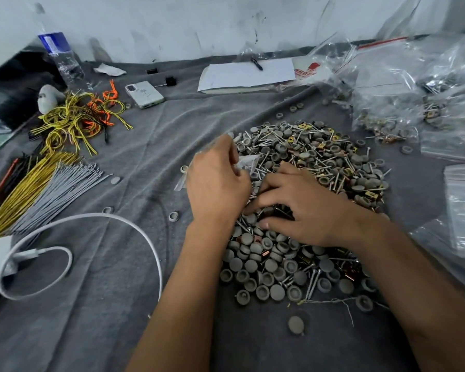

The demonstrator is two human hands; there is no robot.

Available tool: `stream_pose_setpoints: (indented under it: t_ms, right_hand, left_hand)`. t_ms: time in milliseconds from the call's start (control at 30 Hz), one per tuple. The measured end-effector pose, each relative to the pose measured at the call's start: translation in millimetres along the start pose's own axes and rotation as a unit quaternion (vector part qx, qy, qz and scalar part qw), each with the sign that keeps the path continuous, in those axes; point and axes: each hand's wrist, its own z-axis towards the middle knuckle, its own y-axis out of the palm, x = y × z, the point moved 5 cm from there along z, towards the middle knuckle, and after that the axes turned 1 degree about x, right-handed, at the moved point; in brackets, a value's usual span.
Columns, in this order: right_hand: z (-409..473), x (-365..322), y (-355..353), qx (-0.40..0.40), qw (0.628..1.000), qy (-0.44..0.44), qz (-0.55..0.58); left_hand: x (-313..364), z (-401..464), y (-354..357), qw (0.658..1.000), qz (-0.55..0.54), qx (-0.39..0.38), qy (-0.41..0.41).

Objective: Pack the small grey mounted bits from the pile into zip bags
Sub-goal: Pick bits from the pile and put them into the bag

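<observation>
1. The pile (306, 200) of small grey mounted bits lies right of centre on the grey cloth (118, 318).
2. The left hand (215, 181) pinches a small clear zip bag (246, 163) at the pile's left edge.
3. The right hand (301, 208) rests on the pile, fingers curled into the bits.

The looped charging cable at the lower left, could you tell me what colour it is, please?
The cable is white, lying on the grey cloth; the head view shows it.

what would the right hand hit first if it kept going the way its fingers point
The right hand points left across the pile. Its fingertips look about to meet the left hand and the small zip bag it holds, though depth is hard to judge.
</observation>
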Motion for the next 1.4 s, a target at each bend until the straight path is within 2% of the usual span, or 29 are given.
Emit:
stream_pose_setpoints:
  t_ms: [133,200,300,400,467,633,767,900,967,1167,1400]
  right_hand:
    - [-2,0,-2,0.015,0.999,-0.015,0.030]
    - [-3,-1,-8,0.052,0.997,-0.031,0.054]
    - [-5,1,-22,0.165,0.984,-0.027,0.061]
    - [-10,7,-38,0.297,0.954,-0.008,0.038]
    - [-13,7,-42,0.339,0.940,-0.010,0.027]
    - [-11,3,-36,0.327,0.944,-0.032,0.004]
    - [-10,3,-37,0.313,0.948,-0.052,0.008]
    - [-9,2,-32,0.253,0.965,-0.046,0.048]
    - [-8,2,-30,0.244,0.967,-0.039,0.057]
    - [-12,8,-36,0.314,0.948,0.015,0.052]
    - [-16,7,-41,0.358,0.928,-0.011,0.101]
  left_hand:
    - [1,1,-2,1.000,0.000,0.016,0.017]
    - [-1,2,-2,1.000,0.003,0.016,0.018]
    - [2,1,0,1.000,-0.003,-0.003,0.013]
    - [5,0,5,0.999,-0.032,-0.029,0.011]
    - [4,0,9,0.995,-0.087,-0.049,-0.005]
    - [8,-2,15,0.981,-0.174,-0.078,-0.025]
    - [4,-1,18,0.962,-0.251,-0.083,-0.075]
    - [1,0,21,0.929,-0.335,-0.099,-0.120]
    - [3,-1,20,0.933,-0.330,-0.092,-0.110]
    - [9,-1,16,0.949,-0.305,-0.056,-0.057]
    - [-1,0,21,0.949,-0.304,-0.029,-0.077]
